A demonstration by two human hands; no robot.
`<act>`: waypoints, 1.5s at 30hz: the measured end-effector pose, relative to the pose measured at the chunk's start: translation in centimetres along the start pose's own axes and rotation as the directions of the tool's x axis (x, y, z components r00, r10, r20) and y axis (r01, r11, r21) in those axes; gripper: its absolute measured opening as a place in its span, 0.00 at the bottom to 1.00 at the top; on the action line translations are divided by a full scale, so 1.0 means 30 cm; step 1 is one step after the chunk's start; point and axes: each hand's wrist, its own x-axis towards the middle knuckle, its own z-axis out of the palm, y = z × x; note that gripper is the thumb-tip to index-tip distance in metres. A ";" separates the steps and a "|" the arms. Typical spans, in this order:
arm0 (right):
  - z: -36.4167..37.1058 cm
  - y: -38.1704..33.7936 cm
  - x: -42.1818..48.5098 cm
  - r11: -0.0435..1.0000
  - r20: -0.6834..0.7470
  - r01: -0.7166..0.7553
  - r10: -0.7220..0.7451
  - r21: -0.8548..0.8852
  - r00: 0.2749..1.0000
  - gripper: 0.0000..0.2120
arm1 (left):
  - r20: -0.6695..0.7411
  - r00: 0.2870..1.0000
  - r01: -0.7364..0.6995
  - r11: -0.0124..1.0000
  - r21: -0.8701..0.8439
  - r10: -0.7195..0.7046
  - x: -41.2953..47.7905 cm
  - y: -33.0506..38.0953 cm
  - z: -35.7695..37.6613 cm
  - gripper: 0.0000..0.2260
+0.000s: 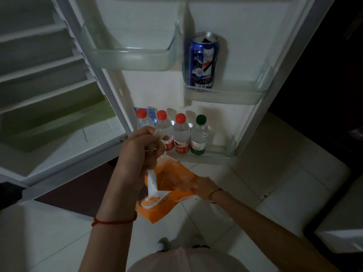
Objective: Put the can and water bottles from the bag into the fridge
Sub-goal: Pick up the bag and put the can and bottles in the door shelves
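- Crinkly orange plastic bag, centre frame: left hand fists its white handle, right hand pinches the rim.
- One glossy blue can, upper-right door bin.
- Four clear cylindrical water bottles, bottom door shelf: three red caps, one green.

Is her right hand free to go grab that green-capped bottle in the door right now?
Probably not at once. The right hand is gripping the edge of the orange bag, so it would have to let go first. The green-capped bottle stands at the open end of the bottom door shelf, with nothing in front.
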 end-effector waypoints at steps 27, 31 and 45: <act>-0.087 0.002 -0.051 0.991 -0.127 0.132 -0.129 0.011 0.983 0.12 | -0.042 0.999 -0.008 1.000 -0.028 0.007 -0.032 -0.014 -0.009 0.09; -0.130 -0.028 -0.092 0.969 -0.263 0.245 -0.234 0.010 0.936 0.13 | -0.103 0.994 -0.034 0.999 0.001 0.034 -0.028 -0.009 -0.016 0.09; -0.340 0.040 -0.304 0.938 -0.710 0.345 -0.219 0.036 0.669 0.21 | -0.102 0.994 0.040 0.996 0.081 -0.031 0.082 -0.111 0.087 0.08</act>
